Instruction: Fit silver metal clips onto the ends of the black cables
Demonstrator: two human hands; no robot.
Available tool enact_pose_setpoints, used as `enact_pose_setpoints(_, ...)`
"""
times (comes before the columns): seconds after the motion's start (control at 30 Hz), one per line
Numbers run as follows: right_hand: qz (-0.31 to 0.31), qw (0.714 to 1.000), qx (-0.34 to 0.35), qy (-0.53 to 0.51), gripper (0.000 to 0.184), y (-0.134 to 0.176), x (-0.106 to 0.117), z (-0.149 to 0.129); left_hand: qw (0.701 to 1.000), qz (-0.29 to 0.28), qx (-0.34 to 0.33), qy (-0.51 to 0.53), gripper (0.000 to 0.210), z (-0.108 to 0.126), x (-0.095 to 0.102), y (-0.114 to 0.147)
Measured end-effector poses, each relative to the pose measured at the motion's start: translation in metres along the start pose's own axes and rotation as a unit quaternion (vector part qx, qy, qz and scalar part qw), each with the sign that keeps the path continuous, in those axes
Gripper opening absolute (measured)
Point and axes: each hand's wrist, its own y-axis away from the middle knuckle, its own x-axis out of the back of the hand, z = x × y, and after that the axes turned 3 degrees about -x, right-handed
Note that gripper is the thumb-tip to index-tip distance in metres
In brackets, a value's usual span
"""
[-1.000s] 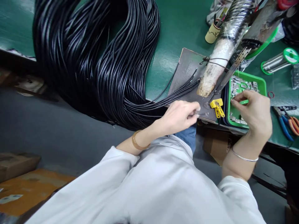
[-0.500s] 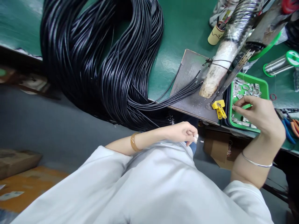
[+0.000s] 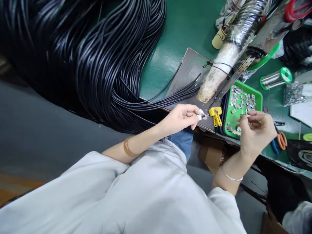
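My left hand (image 3: 181,118), with white wrapping on its fingertips, is closed in a pinch on the stripped end of a black cable (image 3: 204,116). The cable's thin inner wires poke out past the fingers. Over the green tray (image 3: 260,100), my right hand (image 3: 259,128) is closed, thumb against finger, on a small metal connector (image 3: 241,115), only partly visible. Loose metal connectors (image 3: 243,99) lie scattered in the tray. Between my hands, a yellow wire stripper (image 3: 215,116) sits at the bench edge.
A large bundle of black cables (image 3: 104,65) covers the left side, several ends lying on a dark board (image 3: 186,70). A white wrapped duct (image 3: 215,73) slants down over the board. Solder spool (image 3: 275,79), orange-and-blue-handled pliers (image 3: 281,141) and a pen cup (image 3: 219,37) stand around the tray.
My left hand has risen from near my lap to the bench edge with the cable end. My right hand has drawn back from inside the tray, pinching a connector. The view has shifted right.
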Motion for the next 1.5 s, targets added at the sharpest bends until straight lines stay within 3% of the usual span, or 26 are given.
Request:
enact_pose_setpoints(0.1,-0.017,0.995,-0.032,-0.097,0.020,0.013,0.003,-0.013,0.999,0.016,-0.011,-0.030,0.015,-0.005,-0.001,0.000)
enact_pose_setpoints(0.2,-0.049,0.967,-0.059,-0.242,0.023,0.028,-0.003,-0.036,0.998,0.025,-0.021,-0.046,0.016,-0.005,-0.003,0.000)
enact_pose_setpoints(0.27,-0.020,0.955,-0.048,-0.292,0.021,0.039,-0.012,-0.053,0.998,0.026,-0.023,-0.050,0.017,-0.003,-0.003,0.001)
enact_pose_setpoints(0.4,0.060,0.974,0.073,-0.205,0.014,0.060,-0.034,-0.074,0.998,0.020,-0.018,-0.054,0.020,0.001,-0.003,0.003)
enact_pose_setpoints(0.53,0.018,0.967,0.174,-0.184,0.022,0.072,-0.045,-0.076,0.998,0.005,-0.017,-0.060,0.018,0.002,-0.001,0.003)
enact_pose_setpoints(0.73,0.015,0.978,0.043,-0.206,0.009,0.070,-0.041,-0.071,0.998,0.004,-0.018,-0.062,0.021,0.003,-0.002,0.004)
enact_pose_setpoints(0.87,-0.061,0.979,0.035,-0.190,0.005,0.067,-0.041,-0.068,0.998,-0.016,-0.019,-0.062,0.020,0.004,-0.003,0.006)
enact_pose_setpoints(1.03,-0.047,0.967,-0.024,-0.248,0.002,0.066,-0.042,-0.068,0.998,-0.018,-0.018,-0.060,0.018,0.005,-0.004,0.008)
enact_pose_setpoints(1.17,-0.092,0.961,-0.020,-0.262,0.002,0.068,-0.042,-0.069,0.997,0.006,-0.034,-0.069,0.016,0.005,-0.006,0.007)
enact_pose_setpoints(1.3,-0.095,0.963,-0.011,-0.253,0.006,0.071,-0.044,-0.071,0.988,0.029,-0.081,-0.131,0.013,0.002,-0.007,0.009)
enact_pose_setpoints(1.5,-0.109,0.965,-0.007,-0.238,0.004,0.069,-0.042,-0.068,0.940,0.040,-0.179,-0.287,0.016,-0.002,-0.003,0.011)
